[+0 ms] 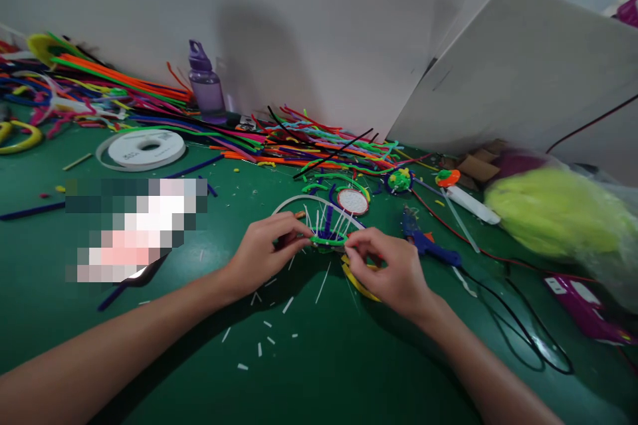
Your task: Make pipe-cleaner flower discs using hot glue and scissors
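By the fingers of the left hand (pixel 256 255) and right hand (pixel 391 269), a green-rimmed pipe-cleaner piece (pixel 326 241) is pinched over the tabletop (pixel 319 372), its white strands (pixel 318 220) seemingly attached, their tips left loose

Green, smooth tabletop (pixel 379 372). Clock read from its middle. 7 o'clock: small white scattered strips (pixel 288 305). 10: flat white round spool (pixel 172 146); farther out, yellow-handled scissors (pixel 22 145). 11: translucent purple bottle (pixel 207 94), upright. 12: long multicoloured fuzzy stems (pixel 319 139), heaped. 3: blue glue gun (pixel 438 250), black cable (pixel 503 315) looping toward 4.
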`<state>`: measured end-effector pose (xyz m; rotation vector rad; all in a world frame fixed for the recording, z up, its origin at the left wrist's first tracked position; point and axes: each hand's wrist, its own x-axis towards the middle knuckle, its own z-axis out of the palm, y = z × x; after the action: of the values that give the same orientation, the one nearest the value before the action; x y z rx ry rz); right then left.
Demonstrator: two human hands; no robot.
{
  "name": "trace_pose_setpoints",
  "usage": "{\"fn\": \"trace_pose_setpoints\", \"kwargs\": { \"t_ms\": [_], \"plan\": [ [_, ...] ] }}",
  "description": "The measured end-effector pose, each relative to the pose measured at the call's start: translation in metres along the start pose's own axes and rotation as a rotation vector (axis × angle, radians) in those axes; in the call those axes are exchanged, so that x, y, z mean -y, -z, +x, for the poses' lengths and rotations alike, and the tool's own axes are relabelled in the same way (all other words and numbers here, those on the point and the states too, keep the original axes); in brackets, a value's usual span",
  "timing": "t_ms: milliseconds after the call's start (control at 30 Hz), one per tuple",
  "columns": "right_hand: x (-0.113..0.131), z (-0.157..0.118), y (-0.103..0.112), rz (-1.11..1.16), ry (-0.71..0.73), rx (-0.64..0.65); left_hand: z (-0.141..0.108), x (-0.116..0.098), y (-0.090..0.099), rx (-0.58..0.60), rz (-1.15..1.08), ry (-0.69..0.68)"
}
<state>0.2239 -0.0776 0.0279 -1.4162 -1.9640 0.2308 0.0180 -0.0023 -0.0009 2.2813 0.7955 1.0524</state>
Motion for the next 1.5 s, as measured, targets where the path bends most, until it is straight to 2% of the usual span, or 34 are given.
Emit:
{"fn": "trace_pose_setpoints", "kwargs": {
  "t_ms": [167, 433, 733, 867, 1167, 1400, 1500],
  "plan": [
    [-0.003, 0.001, -0.01, -0.047, 0.054, -0.038, -0.001, -0.002, -0.001, 0.008, 0.0, -0.014],
    [-0.004, 0.0, -0.009, -0.079, 0.08, -0.011, -0.001, -0.003, -0.002, 0.014, -0.007, -0.037],
    [-0.006, -0.002, -0.003, 0.006, 0.019, -0.047, -0.003, 0.0, -0.003, -0.001, -0.015, -0.041],
    [-0.006, 0.0, 0.001, 0.023, -0.034, -0.04, -0.003, 0.002, -0.004, -0.027, -0.01, -0.056],
    [-0.005, 0.0, -0.001, 0.099, -0.106, 0.09, -0.002, 0.0, -0.003, -0.042, 0.008, -0.086],
    [-0.004, 0.002, 0.002, 0.333, -0.312, 0.182, -0.003, 0.0, -0.003, -0.045, 0.022, -0.087],
    [-0.003, 0.004, 0.005, 0.453, -0.387, 0.154, -0.002, 0.0, -0.002, -0.044, 0.035, -0.094]
  ]
}}
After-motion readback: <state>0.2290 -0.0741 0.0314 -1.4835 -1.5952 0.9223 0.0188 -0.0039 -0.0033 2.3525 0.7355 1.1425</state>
